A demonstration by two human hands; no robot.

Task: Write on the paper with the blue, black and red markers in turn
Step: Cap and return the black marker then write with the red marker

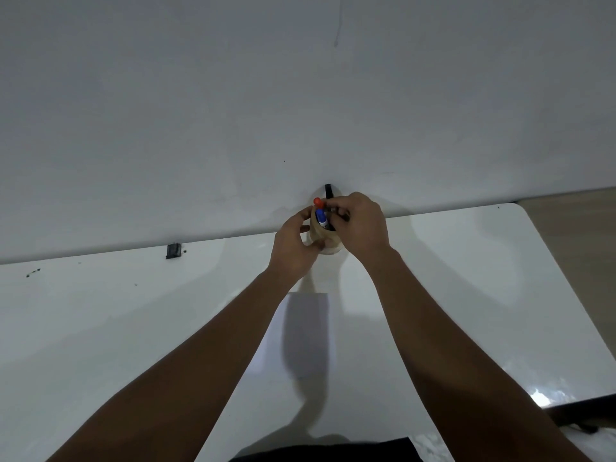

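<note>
A tan pen holder [317, 235] stands at the far edge of the white table [133, 311], against the wall. From it stick up a red-capped marker [318, 202], a blue-capped marker [321, 217] and a black marker [328, 191]. My left hand [293, 243] wraps the holder's left side. My right hand [361, 225] reaches over the top, fingertips pinched among the markers; which marker they grip is hidden. A white sheet of paper [300, 331] lies on the table between my forearms, partly in shadow.
A small black clip [173, 251] sits at the table's back edge to the left. A white wall [300, 95] rises right behind the table. The table's rounded right corner [520, 208] borders a beige floor. Dark specks mark the far left.
</note>
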